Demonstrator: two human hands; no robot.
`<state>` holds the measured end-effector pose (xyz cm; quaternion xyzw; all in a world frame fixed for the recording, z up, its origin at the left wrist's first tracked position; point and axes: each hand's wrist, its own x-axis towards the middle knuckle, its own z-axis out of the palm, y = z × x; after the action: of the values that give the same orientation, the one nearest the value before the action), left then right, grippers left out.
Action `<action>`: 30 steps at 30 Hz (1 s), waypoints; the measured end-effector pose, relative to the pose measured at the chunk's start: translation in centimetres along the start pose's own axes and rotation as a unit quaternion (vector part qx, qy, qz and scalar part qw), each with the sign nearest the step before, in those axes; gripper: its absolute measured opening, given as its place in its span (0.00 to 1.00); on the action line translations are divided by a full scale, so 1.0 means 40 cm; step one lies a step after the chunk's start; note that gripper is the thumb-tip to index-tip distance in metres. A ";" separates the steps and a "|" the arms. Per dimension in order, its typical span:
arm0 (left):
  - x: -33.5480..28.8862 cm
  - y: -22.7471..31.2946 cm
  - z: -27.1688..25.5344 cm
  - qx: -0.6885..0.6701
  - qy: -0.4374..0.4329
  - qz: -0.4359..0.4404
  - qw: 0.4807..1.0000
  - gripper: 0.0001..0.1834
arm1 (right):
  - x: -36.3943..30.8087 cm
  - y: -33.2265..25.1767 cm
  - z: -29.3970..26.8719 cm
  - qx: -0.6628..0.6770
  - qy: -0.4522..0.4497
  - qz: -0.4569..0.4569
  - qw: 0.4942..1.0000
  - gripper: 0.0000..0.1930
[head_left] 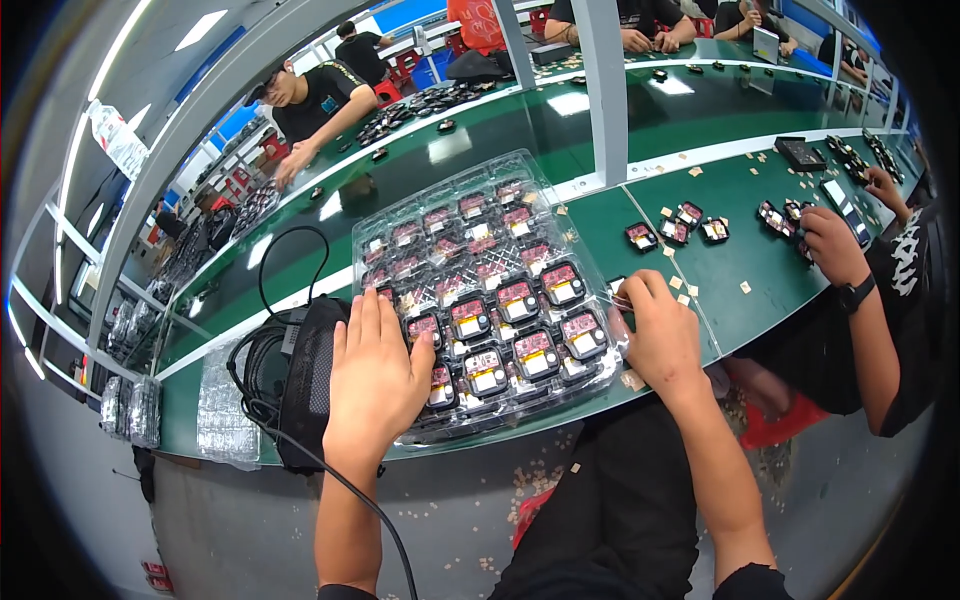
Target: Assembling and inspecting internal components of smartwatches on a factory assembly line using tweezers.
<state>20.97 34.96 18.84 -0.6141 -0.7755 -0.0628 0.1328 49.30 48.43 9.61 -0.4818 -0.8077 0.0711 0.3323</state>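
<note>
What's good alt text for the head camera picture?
A person's left hand lies flat at one edge of a clear plastic tray of small black-rimmed rectangular units, the right hand at its other edge, on a dark green worktable. At right, a co-worker's hand is near similar loose units.

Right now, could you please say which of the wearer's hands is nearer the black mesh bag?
Left: the left hand is beside the black mesh bag; the right hand is across the clear tray.
</note>
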 end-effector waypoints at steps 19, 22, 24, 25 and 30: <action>-0.215 0.196 0.015 -0.581 0.154 0.290 0.745 0.17 | -0.198 -0.032 -0.159 0.359 0.089 0.032 0.928 0.29; -0.340 0.293 0.077 -0.810 -0.005 0.032 0.586 0.27 | -0.258 -0.058 -0.181 0.421 0.005 -0.074 0.904 0.36; -0.348 0.329 0.088 -0.889 -0.085 -0.124 0.433 0.36 | -0.279 -0.083 -0.205 0.435 -0.096 -0.071 0.892 0.35; -0.339 0.339 0.090 -0.896 -0.105 -0.140 0.407 0.40 | -0.289 -0.086 -0.194 0.450 -0.105 -0.080 0.883 0.36; -0.383 0.315 0.205 -0.898 -0.124 -0.069 0.417 0.40 | -0.334 -0.095 -0.138 0.436 -0.154 -0.090 0.882 0.32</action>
<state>35.35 25.77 5.82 -0.3292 -0.3262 -0.6551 -0.5967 54.08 34.26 9.24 -0.1965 -0.7759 0.4592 0.3855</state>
